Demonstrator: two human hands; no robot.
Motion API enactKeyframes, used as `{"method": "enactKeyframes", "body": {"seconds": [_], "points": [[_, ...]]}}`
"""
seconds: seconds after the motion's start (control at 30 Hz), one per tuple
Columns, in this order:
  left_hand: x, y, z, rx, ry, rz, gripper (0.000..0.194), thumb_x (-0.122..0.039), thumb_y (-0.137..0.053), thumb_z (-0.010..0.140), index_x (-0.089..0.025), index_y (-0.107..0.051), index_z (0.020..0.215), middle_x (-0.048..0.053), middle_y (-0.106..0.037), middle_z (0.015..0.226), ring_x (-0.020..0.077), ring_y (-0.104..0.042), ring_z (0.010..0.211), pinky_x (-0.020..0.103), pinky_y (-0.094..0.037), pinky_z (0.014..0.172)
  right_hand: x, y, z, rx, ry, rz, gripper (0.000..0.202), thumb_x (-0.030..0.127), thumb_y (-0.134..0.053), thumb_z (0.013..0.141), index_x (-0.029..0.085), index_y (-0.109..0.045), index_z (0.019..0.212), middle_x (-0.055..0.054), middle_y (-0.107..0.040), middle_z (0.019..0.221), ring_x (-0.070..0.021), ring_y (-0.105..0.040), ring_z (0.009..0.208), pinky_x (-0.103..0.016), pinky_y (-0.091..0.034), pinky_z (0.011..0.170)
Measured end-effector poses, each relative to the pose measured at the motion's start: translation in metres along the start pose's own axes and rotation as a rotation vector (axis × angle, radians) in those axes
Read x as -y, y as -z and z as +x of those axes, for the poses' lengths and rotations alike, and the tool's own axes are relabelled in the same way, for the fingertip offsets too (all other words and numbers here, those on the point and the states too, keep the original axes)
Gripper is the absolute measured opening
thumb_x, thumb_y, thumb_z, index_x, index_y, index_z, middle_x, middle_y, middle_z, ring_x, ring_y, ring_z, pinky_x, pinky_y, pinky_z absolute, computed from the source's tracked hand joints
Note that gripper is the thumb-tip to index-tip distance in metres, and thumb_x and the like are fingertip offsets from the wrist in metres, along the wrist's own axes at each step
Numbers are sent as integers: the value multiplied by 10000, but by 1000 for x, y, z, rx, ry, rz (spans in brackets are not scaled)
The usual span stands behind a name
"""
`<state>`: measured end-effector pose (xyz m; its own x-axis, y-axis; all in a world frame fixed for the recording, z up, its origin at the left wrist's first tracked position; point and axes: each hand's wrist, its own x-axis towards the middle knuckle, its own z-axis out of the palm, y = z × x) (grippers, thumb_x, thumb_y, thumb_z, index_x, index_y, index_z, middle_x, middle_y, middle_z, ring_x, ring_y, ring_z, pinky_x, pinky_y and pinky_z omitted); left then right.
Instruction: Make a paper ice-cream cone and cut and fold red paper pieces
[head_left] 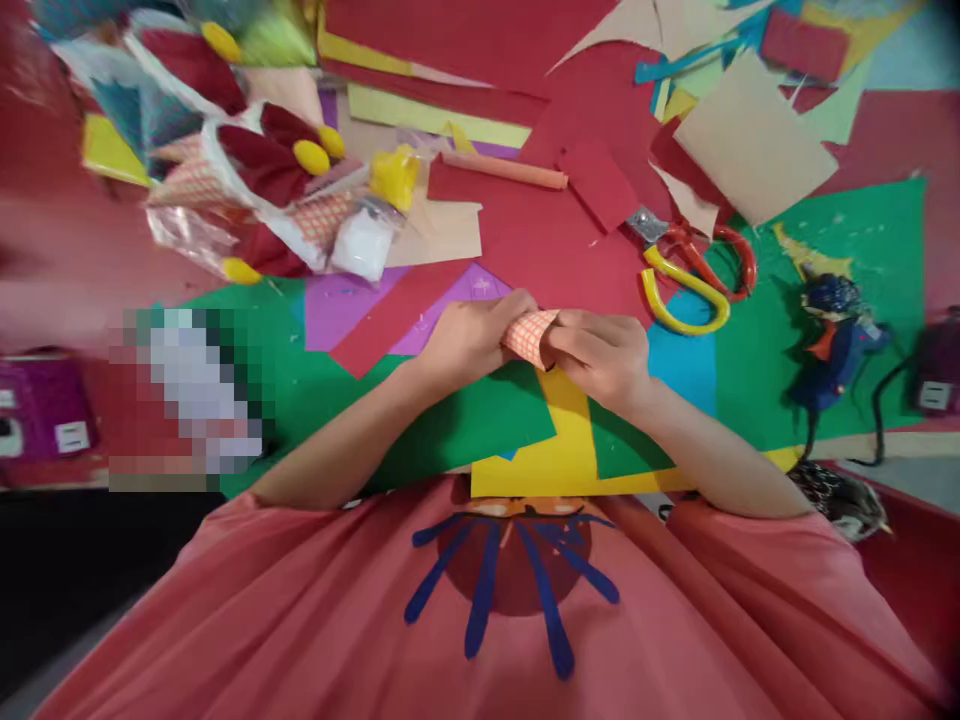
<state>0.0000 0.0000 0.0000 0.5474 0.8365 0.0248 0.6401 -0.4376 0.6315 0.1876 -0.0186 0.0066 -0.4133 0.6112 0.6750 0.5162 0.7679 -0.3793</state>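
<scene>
Gripping a curled checked piece [527, 338] by opposite edges — both hands [606, 355] — open green paper [480, 420] below, scissors [694, 313] nearby

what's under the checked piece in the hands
Green paper and yellow paper show at the near edge; the checked piece, left hand and right hand cover whatever lies directly beneath.

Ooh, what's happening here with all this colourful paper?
Someone is holding a small orange-and-white checked piece, curved round like a tube, between two hands. The left hand grips one end and the right hand is at the other. The scissors lie beyond the right hand, with nobody holding them. Farther right, a blue tool rests on a green sheet.
</scene>
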Motion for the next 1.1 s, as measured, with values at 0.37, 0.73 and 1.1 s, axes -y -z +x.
{"method": "enactKeyframes", "body": {"seconds": [0.37, 0.73, 1.1], "points": [[8, -1, 8, -165, -110, -520, 187, -311, -667, 801, -176, -569, 886, -6, -594, 774, 95, -564, 691, 215, -458, 600, 0, 19, 7, -161, 66, 64, 221, 217, -528, 909, 150, -614, 1100, -90, -737, 966, -148, -713, 930, -235, -604, 742], [9, -5, 11, -163, -251, -480, 159, -311, -646, 832, -208, -539, 888, -26, -594, 766, 74, -541, 653, 212, -422, 538, 10, 4, 4, 87, 73, -58, 255, 249, -533, 908, 116, -592, 1119, -84, -745, 1028, -140, -706, 907, -209, -526, 627], [8, -7, 8, -157, -132, -394, 265, -289, -646, 811, -180, -538, 1027, 17, -631, 920, 115, -614, 806, 235, -488, 691, 8, 2, 3, 271, -146, -46, 411, 456, -421, 951, 133, -588, 1144, -104, -738, 1030, -176, -705, 828, -245, -459, 523]]}}
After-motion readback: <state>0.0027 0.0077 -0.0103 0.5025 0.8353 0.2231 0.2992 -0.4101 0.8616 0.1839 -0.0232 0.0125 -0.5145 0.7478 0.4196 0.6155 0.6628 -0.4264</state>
